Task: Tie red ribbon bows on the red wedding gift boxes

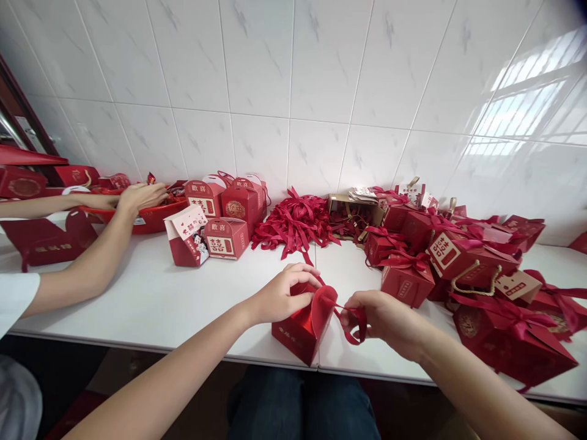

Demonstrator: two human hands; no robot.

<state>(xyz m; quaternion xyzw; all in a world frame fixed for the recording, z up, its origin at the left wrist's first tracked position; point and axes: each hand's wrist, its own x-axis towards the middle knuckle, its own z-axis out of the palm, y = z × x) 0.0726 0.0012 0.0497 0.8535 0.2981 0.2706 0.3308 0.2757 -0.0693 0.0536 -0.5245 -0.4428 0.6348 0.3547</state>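
Observation:
A red gift box (298, 333) with rounded top flaps stands at the table's front edge, before my lap. My left hand (287, 292) is closed on its upper part, fingers over the far side and thumb at the top opening. A red ribbon (360, 327) runs from the box's right flap into my right hand (383, 318), which is closed on it, with a loop hanging below the fingers. The inside of the box is mostly hidden by my left hand and the flap. Behind it lies a heap of loose red ribbons (298, 220).
Finished-looking red boxes with bows (408, 278) crowd the right side. Several closed boxes (227, 238) stand left of the ribbon heap. An open carton (378, 214) sits against the tiled wall. At left, a co-worker's hands (142, 197) reach into a red basin (153, 221).

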